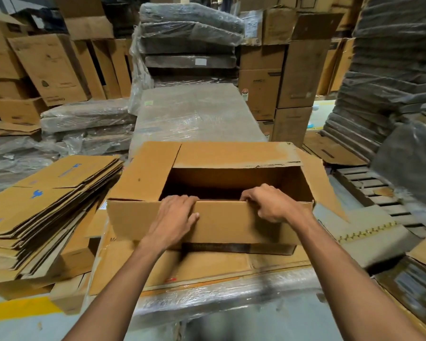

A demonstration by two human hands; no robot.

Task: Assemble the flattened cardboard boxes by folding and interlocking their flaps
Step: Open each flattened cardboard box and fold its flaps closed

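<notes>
Right now both my hands are clamped on the same edge, set a little apart from each other. My left hand [175,217] hooks its fingers over the top of the near panel [226,222] of the cardboard box [290,180], with the thumb pressed flat on the panel's outer face. My right hand [268,205] grips the same top edge further right, knuckles bent and fingertips tucked inside.

The box sits open-topped in the middle of the frame. Its far flap [236,153] is folded outward and its left flap [145,173] is spread to the side. It rests on a flat cardboard sheet [207,267], which lies over a plastic-wrapped bundle [219,301] at lower centre. A stack of flattened boxes [42,207] lies at the left of the frame, just beside the open box.
</notes>
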